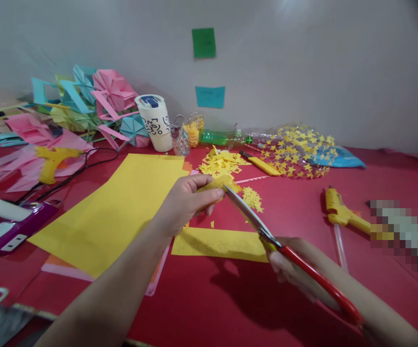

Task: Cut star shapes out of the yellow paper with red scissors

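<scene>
Between thumb and fingers, my left hand (192,200) pinches a small piece of yellow paper (216,183). My right hand (295,262) grips red-handled scissors (252,217), whose blade tips meet the edge of that piece. Below the scissors lies a yellow paper strip (216,243) with faint pencil lines. Just beyond my hands are a small pile of cut yellow stars (252,198) and a larger heap of yellow paper scraps (219,163). To the left, large yellow sheets (122,207) rest on orange and pink paper.
A yellow glue gun (342,212) lies right, another glue gun (53,161) left. At the back stand a white tumbler (154,123), a green bottle (212,138), a yellow cutter (264,165) and a star-covered clear bottle (299,149). Folded paper decorations (113,91) crowd the back left.
</scene>
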Tool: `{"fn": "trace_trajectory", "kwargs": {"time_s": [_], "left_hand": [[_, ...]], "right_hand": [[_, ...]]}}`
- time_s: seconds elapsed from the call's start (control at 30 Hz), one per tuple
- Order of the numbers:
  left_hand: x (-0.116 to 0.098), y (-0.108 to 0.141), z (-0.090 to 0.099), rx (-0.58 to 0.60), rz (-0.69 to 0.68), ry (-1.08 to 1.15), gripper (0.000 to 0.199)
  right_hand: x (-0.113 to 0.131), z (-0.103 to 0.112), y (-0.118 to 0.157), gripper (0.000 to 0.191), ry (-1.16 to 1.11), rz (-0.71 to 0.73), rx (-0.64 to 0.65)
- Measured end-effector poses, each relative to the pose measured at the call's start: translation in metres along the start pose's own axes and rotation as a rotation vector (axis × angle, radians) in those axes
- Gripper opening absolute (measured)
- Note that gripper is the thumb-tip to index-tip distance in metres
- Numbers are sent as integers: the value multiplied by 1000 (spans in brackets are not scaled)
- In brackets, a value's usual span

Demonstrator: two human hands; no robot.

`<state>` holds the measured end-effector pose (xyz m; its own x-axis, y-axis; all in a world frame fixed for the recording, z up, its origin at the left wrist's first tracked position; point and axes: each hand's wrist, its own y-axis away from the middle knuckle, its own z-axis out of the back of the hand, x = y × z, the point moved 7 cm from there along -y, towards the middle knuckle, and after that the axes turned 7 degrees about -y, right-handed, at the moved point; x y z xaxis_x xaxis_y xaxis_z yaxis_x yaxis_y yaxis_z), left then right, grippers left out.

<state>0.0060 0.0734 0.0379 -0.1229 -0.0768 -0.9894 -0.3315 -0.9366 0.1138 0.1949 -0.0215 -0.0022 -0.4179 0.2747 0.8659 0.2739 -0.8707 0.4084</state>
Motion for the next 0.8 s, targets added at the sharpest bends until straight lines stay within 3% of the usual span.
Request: {"fn": "trace_trajectory", "kwargs": {"time_s": [0.2, 0.43, 0.63, 0.8], "left_hand": [[-3, -1, 4, 45, -14, -88, 19], [2, -3, 9, 97, 1, -123, 18], [4, -4, 14, 99, 20, -150, 15], [4, -4, 15, 102, 43, -165, 15]], "right_hand": [[-5, 2, -3, 50, 13, -31, 86], [-4, 4, -1, 50, 53, -30, 33], [-5, 2, -4, 51, 59, -20, 121], [-4, 2, -3, 52, 81, -28, 107]]}}
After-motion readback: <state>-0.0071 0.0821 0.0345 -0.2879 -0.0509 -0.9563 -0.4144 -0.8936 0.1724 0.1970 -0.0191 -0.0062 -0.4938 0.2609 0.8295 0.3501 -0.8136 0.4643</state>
